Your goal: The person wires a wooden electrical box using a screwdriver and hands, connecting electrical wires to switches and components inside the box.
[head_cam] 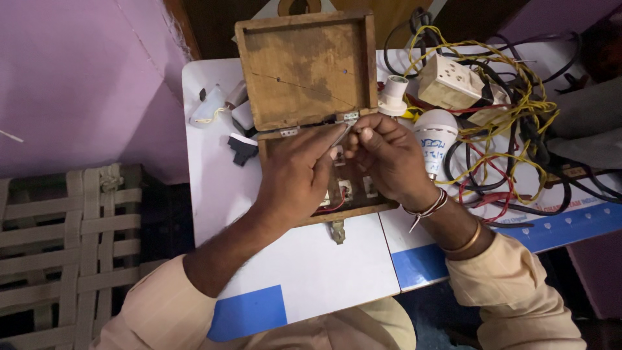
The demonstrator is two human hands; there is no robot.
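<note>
A wooden box [304,71] lies open at the middle of the white table [311,272], its lid raised toward 12 o'clock and its lower tray largely covered by both hands. The left hand [295,178] and right hand [389,159] meet over the hinge line, fingertips pinched together on a thin metal tool [339,135] that points toward a small hinge [350,116]. Whether either hand grips anything else cannot be told. Switch fittings and a red wire show in the tray beneath the palms. A brass latch [337,231] hangs at the box's 6 o'clock edge. At 3 o'clock lie a white bulb [434,139], a white lamp holder [393,95], a beige socket [448,81] and tangled yellow, red and black wires [518,110]. At 9 o'clock sits a black switch part [241,149].
</note>
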